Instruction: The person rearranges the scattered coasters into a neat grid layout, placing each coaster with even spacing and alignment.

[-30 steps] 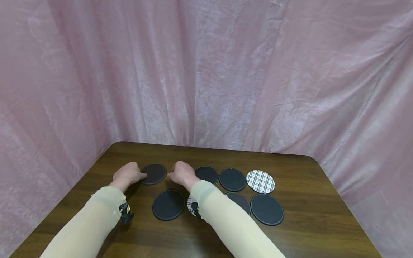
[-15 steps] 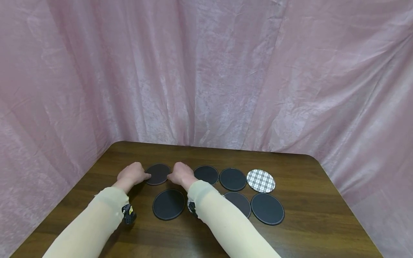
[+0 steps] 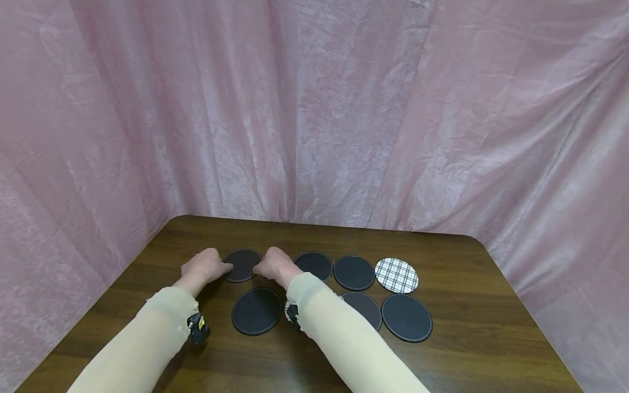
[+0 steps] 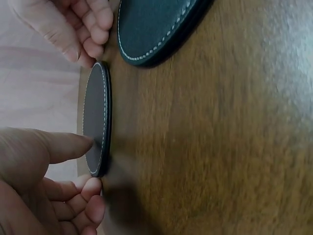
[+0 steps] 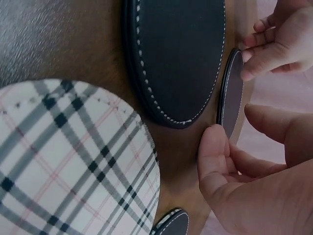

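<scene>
A round dark brown coaster [image 3: 243, 265] with pale edge stitching lies at the back left of the table, between both hands. My left hand [image 3: 206, 265] holds its left side. In the left wrist view the thumb [image 4: 68, 147] rests on its top, with the other fingers curled at the rim. My right hand [image 3: 275, 263] is at its right side. Its fingertips [image 5: 212, 142] meet the rim in the right wrist view, while the thumb stays apart from it. A black coaster [image 3: 256, 311] lies nearer the front, below the hands.
To the right, the back row has black coasters [image 3: 313, 265] and a plaid one [image 3: 397, 275]. Front-row dark coasters [image 3: 407, 317] lie beside the right forearm, which mostly hides another plaid coaster [image 5: 73, 166]. Pink curtains [image 3: 314, 109] hang behind the wooden table [image 3: 472, 327].
My left hand has moved right, and the dark brown coaster has slid right with it, up to my right hand's fingers. My right hand has barely moved.
</scene>
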`<state>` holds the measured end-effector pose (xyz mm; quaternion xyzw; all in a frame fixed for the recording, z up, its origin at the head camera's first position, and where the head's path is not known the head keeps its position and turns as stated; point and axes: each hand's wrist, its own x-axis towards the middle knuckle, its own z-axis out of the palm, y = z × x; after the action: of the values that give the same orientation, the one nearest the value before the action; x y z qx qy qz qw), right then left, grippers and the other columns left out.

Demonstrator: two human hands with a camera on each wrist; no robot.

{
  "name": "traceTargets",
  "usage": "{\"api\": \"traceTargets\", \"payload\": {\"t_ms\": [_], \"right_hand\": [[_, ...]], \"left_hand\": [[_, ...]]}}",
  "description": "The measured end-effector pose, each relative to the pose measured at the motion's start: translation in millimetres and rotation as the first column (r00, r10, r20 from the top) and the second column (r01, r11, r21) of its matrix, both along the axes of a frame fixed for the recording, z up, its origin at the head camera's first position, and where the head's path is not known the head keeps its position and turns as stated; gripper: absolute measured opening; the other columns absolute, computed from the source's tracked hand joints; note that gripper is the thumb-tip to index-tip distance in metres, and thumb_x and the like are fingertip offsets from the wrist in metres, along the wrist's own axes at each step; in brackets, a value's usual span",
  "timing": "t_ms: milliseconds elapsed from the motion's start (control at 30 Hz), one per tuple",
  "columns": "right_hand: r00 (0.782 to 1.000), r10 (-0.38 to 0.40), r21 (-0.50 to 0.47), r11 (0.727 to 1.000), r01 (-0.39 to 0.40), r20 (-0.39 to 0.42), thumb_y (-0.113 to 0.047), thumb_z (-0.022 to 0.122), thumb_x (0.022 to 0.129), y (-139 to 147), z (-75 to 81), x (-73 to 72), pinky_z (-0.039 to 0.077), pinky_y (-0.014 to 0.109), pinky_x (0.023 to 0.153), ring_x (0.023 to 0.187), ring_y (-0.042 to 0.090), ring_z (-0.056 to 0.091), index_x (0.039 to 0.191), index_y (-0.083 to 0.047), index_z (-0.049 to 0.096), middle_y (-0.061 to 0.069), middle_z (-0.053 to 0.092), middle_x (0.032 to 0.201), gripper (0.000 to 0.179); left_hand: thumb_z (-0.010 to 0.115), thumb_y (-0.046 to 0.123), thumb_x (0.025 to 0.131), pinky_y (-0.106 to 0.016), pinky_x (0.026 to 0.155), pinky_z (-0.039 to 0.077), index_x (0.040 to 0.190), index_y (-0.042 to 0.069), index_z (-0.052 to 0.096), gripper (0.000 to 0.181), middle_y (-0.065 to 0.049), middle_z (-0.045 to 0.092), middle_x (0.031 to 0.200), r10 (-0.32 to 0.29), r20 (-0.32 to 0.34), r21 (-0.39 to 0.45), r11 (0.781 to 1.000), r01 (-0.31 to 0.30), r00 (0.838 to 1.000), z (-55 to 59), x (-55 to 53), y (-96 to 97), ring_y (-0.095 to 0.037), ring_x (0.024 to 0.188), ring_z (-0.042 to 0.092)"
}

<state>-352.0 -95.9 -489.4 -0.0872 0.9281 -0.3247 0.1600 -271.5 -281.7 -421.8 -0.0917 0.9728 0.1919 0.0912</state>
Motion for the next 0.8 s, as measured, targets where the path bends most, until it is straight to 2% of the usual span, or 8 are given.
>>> {"api": "traceTargets", "payload": {"t_ms": [67,167,333,467,567,667,733,800], "right_hand": [[1.0,-0.013,-0.041,0.999,0.013,0.014,-0.03,0.085,0.096,0.7,-0.2,0.1,0.047,0.038,0.063,0.069,0.021,0.054,0.072,-0.013,0.073,0.001,0.057,0.074,0.031],[0.999,-0.024,-0.07,0.997,0.022,-0.036,-0.029,0.082,0.097,3.0,-6.9,-1.7,0.042,0.036,0.056,0.057,0.02,0.048,0.061,-0.014,0.063,0.0,0.048,0.061,0.043],[0.998,-0.035,-0.148,0.989,0.028,-0.046,-0.021,0.074,0.106,21.6,41.5,32.3,0.037,0.032,0.054,0.05,0.017,0.046,0.054,-0.008,0.06,0.003,0.057,0.054,0.055],[0.996,-0.085,-0.241,0.968,0.073,-0.04,-0.013,0.072,0.108,38.6,76.3,54.5,0.047,0.028,0.061,0.063,0.017,0.066,0.076,-0.001,0.078,0.008,0.076,0.074,0.035],[0.99,-0.121,-0.268,0.959,0.097,-0.073,-0.01,0.07,0.109,47.5,87.5,57.3,0.057,0.028,0.072,0.08,0.021,0.079,0.097,0.0,0.084,0.012,0.081,0.09,0.021],[0.985,-0.144,-0.283,0.952,0.112,-0.092,-0.009,0.071,0.108,54.1,91.2,54.2,0.061,0.03,0.078,0.084,0.023,0.081,0.103,0.0,0.084,0.013,0.082,0.093,0.017],[0.984,-0.154,-0.298,0.947,0.122,-0.087,-0.008,0.073,0.107,57.9,90.9,51.4,0.063,0.03,0.077,0.083,0.023,0.081,0.104,0.0,0.084,0.013,0.082,0.092,0.014],[0.985,-0.155,-0.313,0.942,0.123,-0.079,-0.007,0.074,0.105,61.4,88.6,48.8,0.063,0.03,0.074,0.081,0.024,0.081,0.105,0.001,0.083,0.015,0.082,0.092,0.012]], "left_hand": [[0.072,0.033,0.105,-0.067,0.093,0.05,0.107,-0.004,0.074,0.038,-0.015,0.069,0.098,0.006,-0.002,0.004,1.0,-0.006,1.0,-0.9,-0.7,1.4,-0.035,0.093,0.063],[0.07,0.032,0.106,-0.07,0.096,0.048,0.104,-0.003,0.075,0.036,-0.015,0.069,0.097,0.014,-0.015,0.021,1.0,-0.014,1.0,-0.4,-0.9,2.2,-0.035,0.094,0.062],[0.068,0.03,0.106,-0.046,0.07,0.047,0.069,0.011,0.062,0.042,0.0,0.05,0.069,0.004,-0.076,0.047,0.999,-0.001,0.997,4.2,-1.5,2.6,-0.022,0.071,0.05],[0.068,0.029,0.106,-0.034,0.059,0.032,0.059,0.018,0.045,0.054,0.005,0.034,0.06,-0.02,-0.107,0.071,0.997,0.027,0.994,11.2,-4.6,7.3,-0.016,0.06,0.037],[0.069,0.029,0.106,-0.037,0.062,0.04,0.069,0.01,0.061,0.042,-0.001,0.053,0.07,-0.03,-0.141,0.08,0.996,0.042,0.989,18.3,-5.6,12.6,-0.021,0.068,0.049],[0.07,0.028,0.106,-0.047,0.078,0.052,0.1,-0.001,0.076,0.031,-0.016,0.072,0.102,-0.024,-0.153,0.104,0.994,0.04,0.988,22.0,-5.0,17.9,-0.031,0.091,0.064],[0.071,0.027,0.106,-0.053,0.088,0.054,0.119,-0.004,0.077,0.035,-0.022,0.073,0.126,-0.022,-0.155,0.123,0.992,0.041,0.988,22.2,-3.4,21.3,-0.036,0.105,0.067],[0.072,0.027,0.106,-0.055,0.092,0.054,0.121,-0.005,0.076,0.036,-0.024,0.072,0.127,-0.012,-0.147,0.142,0.989,0.034,0.989,20.2,-3.3,24.4,-0.038,0.108,0.067]]}}
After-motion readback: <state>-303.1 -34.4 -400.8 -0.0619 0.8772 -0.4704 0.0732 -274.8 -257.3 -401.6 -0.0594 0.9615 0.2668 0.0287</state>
